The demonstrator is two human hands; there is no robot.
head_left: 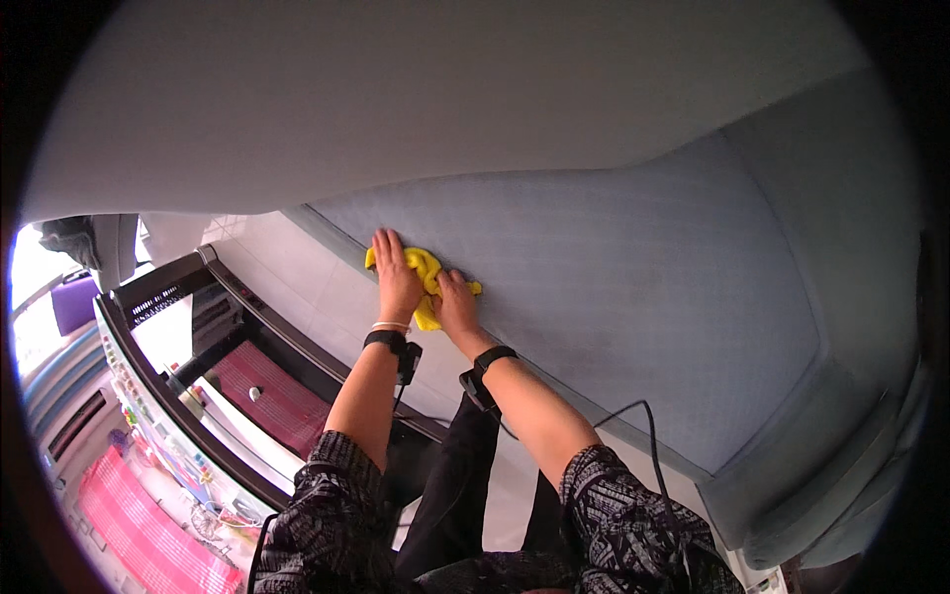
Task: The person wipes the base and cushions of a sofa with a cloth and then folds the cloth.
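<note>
A bunched yellow cloth (423,263) lies near the front edge of a blue-grey fabric panel (608,297), which looks like the seat base of a sofa. My left hand (395,278) presses on the cloth's left part, fingers straight and close together. At the cloth's right end, my right hand (456,304) grips it with bent fingers. Part of the cloth is hidden beneath both hands. Over the far side of the panel hangs a large grey upholstered piece (445,96), perhaps a cushion, covering the panel's back part.
A dark-framed table with a glossy glass top (289,334) stands on the left, with red checked cloth (267,393) seen in its top. The grey sofa arm (853,356) bounds the right side. A black cable (651,423) loops beside my right arm. Pale tiles (334,282) cover the floor.
</note>
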